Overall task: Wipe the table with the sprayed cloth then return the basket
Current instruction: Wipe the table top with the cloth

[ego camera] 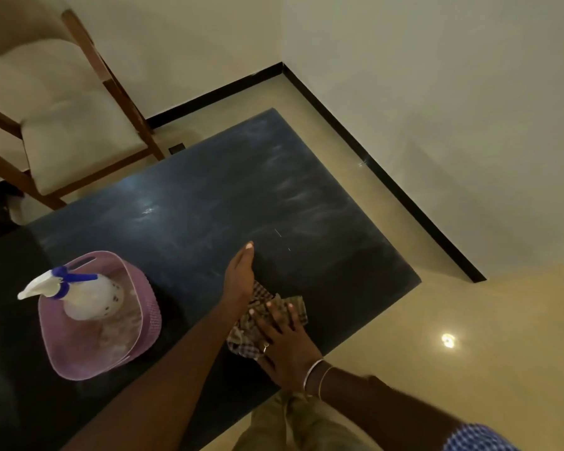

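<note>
On table, right hand pressing cloth

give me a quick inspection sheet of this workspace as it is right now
surface: dark table, pale smeary streaks on its far part
job's things: checked cloth bunched near the table's near edge; pink basket standing on the table to the left
clutter: spray bottle in the basket
grippers: right hand pressed flat on the cloth; left hand straight-fingered next to the cloth
cables: nothing seen
surroundings: cushioned wooden chair, glossy floor, white wall with black skirting
</note>
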